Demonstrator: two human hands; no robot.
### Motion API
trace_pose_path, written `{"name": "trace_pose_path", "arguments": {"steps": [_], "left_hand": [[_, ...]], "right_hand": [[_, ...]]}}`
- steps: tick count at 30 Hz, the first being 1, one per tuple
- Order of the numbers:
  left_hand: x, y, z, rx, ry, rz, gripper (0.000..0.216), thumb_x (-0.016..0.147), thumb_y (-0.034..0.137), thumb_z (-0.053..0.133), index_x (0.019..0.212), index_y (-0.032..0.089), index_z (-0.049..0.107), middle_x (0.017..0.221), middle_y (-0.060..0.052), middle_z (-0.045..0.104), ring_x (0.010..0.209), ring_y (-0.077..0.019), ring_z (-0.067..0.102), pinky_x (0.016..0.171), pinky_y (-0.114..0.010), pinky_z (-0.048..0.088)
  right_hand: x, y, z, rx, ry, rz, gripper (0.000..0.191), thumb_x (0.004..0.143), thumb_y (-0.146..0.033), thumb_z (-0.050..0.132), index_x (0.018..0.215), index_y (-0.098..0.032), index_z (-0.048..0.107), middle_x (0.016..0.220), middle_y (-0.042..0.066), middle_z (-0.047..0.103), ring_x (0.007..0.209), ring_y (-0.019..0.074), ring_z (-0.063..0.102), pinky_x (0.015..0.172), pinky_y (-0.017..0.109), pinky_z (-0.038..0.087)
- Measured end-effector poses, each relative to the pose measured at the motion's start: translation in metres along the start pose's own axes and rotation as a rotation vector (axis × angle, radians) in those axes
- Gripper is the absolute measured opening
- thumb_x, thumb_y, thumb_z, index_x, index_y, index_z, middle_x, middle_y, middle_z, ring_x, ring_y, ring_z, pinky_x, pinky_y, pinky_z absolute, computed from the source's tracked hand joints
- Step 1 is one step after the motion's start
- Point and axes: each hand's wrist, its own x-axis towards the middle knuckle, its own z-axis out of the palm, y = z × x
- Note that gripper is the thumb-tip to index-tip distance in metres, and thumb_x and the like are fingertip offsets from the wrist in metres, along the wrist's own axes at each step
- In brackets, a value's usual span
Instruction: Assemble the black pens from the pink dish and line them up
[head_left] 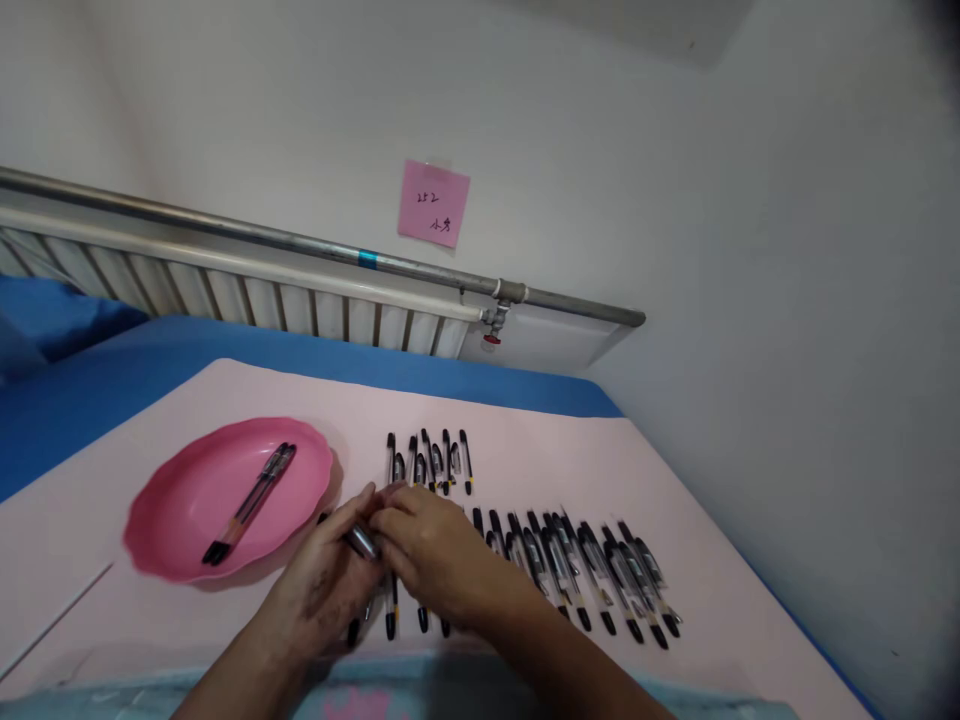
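My left hand (330,585), its palm and fingers smudged with ink, is closed around a short, dark, shiny pen part (363,541). Meeting it at the fingertips, my right hand (431,545) has its fingers bent together; whatever lies between them is hidden. Beneath and beyond both hands are several clear-barrelled pens with black ends (466,462), some covered by my fingers. To the right, a row of pens, loose caps and other pen parts (589,575) lies closely side by side.
A pink scalloped bowl (169,480) with two pens (251,503) in it stands at the left. Pale pink sheeting (577,455) covers the blue-edged table (420,372). Behind are a radiator (292,305), a pipe with a red valve (491,338) and a pink note (433,205).
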Motion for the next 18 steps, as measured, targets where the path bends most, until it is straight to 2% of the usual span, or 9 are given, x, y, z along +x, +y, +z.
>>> {"name": "trace_pose_path", "arguments": {"steps": [5, 7, 9, 10, 12, 13, 15, 16, 18], "left_hand": [[0.002, 0.001, -0.004, 0.044, -0.041, 0.025, 0.018, 0.084, 0.013, 0.046, 0.083, 0.009, 0.063, 0.078, -0.011, 0.065, 0.076, -0.0185, 0.063, 0.069, -0.03, 0.053], [0.003, 0.001, -0.005, 0.068, -0.019, 0.047, 0.016, 0.083, 0.014, 0.047, 0.083, 0.009, 0.063, 0.081, -0.011, 0.065, 0.076, -0.0181, 0.063, 0.071, -0.032, 0.053], [0.002, 0.002, -0.007, 0.136, 0.022, 0.058, 0.015, 0.082, 0.016, 0.051, 0.086, 0.009, 0.063, 0.086, -0.012, 0.064, 0.078, -0.0183, 0.062, 0.072, -0.032, 0.053], [0.002, 0.003, -0.008, 0.189, 0.039, 0.056, 0.014, 0.08, 0.017, 0.053, 0.088, 0.009, 0.063, 0.088, -0.012, 0.064, 0.078, -0.018, 0.062, 0.071, -0.032, 0.053], [0.001, 0.003, -0.009, 0.298, 0.05, 0.047, 0.016, 0.076, 0.018, 0.06, 0.09, 0.01, 0.062, 0.086, -0.01, 0.063, 0.068, -0.0136, 0.06, 0.06, -0.025, 0.052], [0.0, 0.003, -0.01, 0.333, 0.043, 0.041, 0.015, 0.073, 0.019, 0.063, 0.087, 0.011, 0.062, 0.079, -0.007, 0.061, 0.058, -0.0093, 0.056, 0.05, -0.02, 0.048], [0.0, 0.003, -0.01, 0.352, 0.03, 0.028, 0.013, 0.07, 0.021, 0.067, 0.076, 0.012, 0.06, 0.064, 0.0, 0.054, 0.042, -0.0025, 0.041, 0.035, -0.013, 0.032], [-0.001, 0.002, -0.01, 0.345, 0.032, 0.019, 0.014, 0.07, 0.022, 0.068, 0.073, 0.013, 0.058, 0.06, 0.002, 0.05, 0.039, -0.0011, 0.035, 0.032, -0.012, 0.026], [-0.001, 0.002, -0.009, 0.326, 0.052, 0.006, 0.015, 0.07, 0.024, 0.067, 0.073, 0.013, 0.057, 0.058, 0.003, 0.047, 0.038, -0.001, 0.032, 0.032, -0.013, 0.023]], "right_hand": [[-0.001, 0.007, 0.002, -0.015, -0.028, -0.094, 0.02, 0.086, -0.013, 0.041, 0.094, -0.012, 0.059, 0.094, 0.01, 0.059, 0.091, 0.0164, 0.05, 0.082, 0.027, 0.042], [-0.002, 0.013, -0.003, 0.042, -0.009, -0.047, 0.019, 0.084, -0.012, 0.043, 0.095, -0.014, 0.058, 0.095, 0.008, 0.059, 0.09, 0.015, 0.051, 0.081, 0.027, 0.042], [-0.004, 0.027, -0.01, 0.105, 0.073, 0.128, 0.017, 0.083, -0.014, 0.045, 0.092, -0.016, 0.059, 0.093, 0.005, 0.06, 0.086, 0.0132, 0.053, 0.077, 0.026, 0.042], [-0.006, 0.038, -0.015, 0.123, 0.128, 0.267, 0.016, 0.083, -0.017, 0.046, 0.09, -0.017, 0.06, 0.09, 0.004, 0.061, 0.083, 0.0125, 0.054, 0.074, 0.026, 0.042], [-0.013, 0.063, -0.023, 0.123, 0.211, 0.579, 0.016, 0.083, -0.021, 0.046, 0.087, -0.019, 0.061, 0.086, 0.002, 0.063, 0.077, 0.0117, 0.055, 0.07, 0.024, 0.042], [-0.016, 0.077, -0.027, 0.087, 0.194, 0.734, 0.014, 0.081, -0.021, 0.048, 0.082, -0.019, 0.062, 0.081, 0.001, 0.064, 0.074, 0.0117, 0.056, 0.067, 0.023, 0.041], [-0.024, 0.101, -0.029, 0.04, 0.178, 0.847, 0.012, 0.074, -0.015, 0.052, 0.076, -0.017, 0.064, 0.073, 0.003, 0.064, 0.067, 0.013, 0.056, 0.062, 0.023, 0.039], [-0.027, 0.111, -0.028, 0.026, 0.166, 0.879, 0.013, 0.072, -0.013, 0.052, 0.072, -0.016, 0.064, 0.068, 0.003, 0.063, 0.064, 0.0131, 0.055, 0.06, 0.022, 0.039], [-0.031, 0.121, -0.022, 0.021, 0.145, 0.901, 0.014, 0.069, -0.011, 0.052, 0.068, -0.016, 0.064, 0.062, 0.002, 0.062, 0.06, 0.0128, 0.054, 0.057, 0.022, 0.037]]}}
